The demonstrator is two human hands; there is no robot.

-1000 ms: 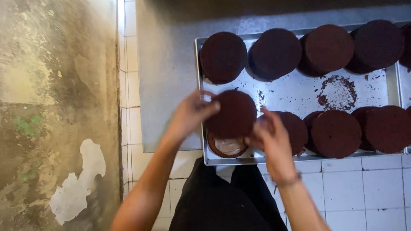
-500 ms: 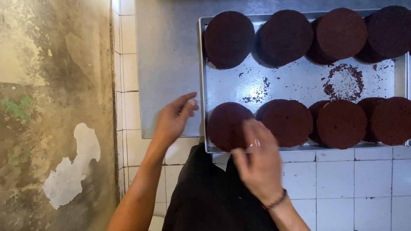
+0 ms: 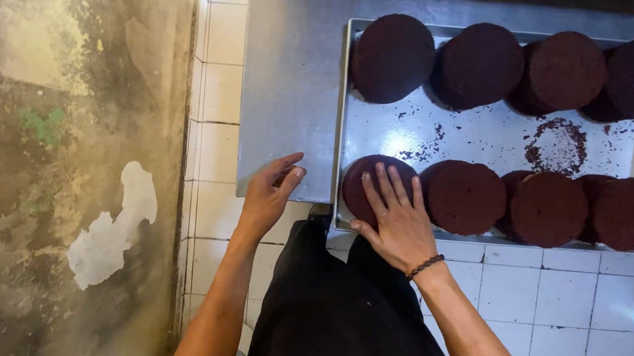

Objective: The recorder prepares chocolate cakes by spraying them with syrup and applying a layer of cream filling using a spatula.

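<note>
The right hand (image 3: 396,220) lies flat, fingers spread, on a round dark-brown cake layer (image 3: 365,183) in a metal baking tray (image 3: 486,135). The left hand (image 3: 269,195), open and holding nothing, touches the grey steel countertop (image 3: 290,85) left of it.

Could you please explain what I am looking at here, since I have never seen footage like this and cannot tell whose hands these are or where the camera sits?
The camera is worn on a person's head and looks straight down, so the two bare arms reaching up from the bottom edge are that person's own. On a grey metal counter sits a metal baking tray dusted with dark crumbs and holding two rows of round dark cakes. The right hand, with a beaded bracelet at the wrist, lies flat on the nearest cake at the tray's front left corner. The left hand is open, fingertips on the counter's front edge beside the tray, holding nothing. Below is the person's black apron, with a white tiled surface to the right.
</note>
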